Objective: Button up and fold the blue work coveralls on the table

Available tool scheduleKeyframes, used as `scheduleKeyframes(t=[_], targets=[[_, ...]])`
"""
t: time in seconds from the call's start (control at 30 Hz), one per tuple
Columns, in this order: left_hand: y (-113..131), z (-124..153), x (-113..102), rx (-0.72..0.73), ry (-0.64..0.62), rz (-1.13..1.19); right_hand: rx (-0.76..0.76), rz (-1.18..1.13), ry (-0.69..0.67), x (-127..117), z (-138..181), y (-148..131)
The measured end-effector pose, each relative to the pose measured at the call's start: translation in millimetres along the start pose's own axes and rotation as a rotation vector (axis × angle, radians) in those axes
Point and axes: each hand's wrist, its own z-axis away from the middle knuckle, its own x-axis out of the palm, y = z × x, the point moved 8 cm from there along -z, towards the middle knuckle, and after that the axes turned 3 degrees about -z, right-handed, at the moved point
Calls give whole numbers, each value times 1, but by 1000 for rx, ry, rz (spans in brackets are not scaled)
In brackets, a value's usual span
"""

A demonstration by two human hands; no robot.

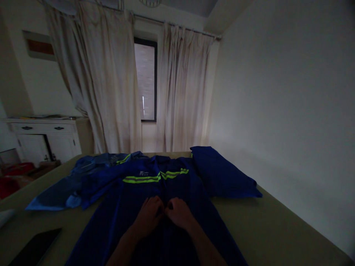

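Jacket [177, 187] on flat surface [260, 229], second garment [58, 188] at left, third garment [222, 175] at right, slab [36, 246] nearer left, curtains [108, 74] behind

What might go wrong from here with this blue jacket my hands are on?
The picture is dim and the jacket dark, so a small crease near the left hand and right hand may go unnoticed. One sleeve lies against the lighter blue bundle, so tugging the jacket might shift that too.
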Motion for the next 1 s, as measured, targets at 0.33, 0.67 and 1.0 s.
scheduleKeyframes(t=[0.33,0.67,1.0], targets=[[3,1,-2,-27,52,-7,-45,-23,34,-5,0,-9],[9,4,-14,27,135,86,-7,-37,-3,-11,-1,-4],[-1,7,-8,-41,81,163,-76,-297,-98,-9,-6,-2]])
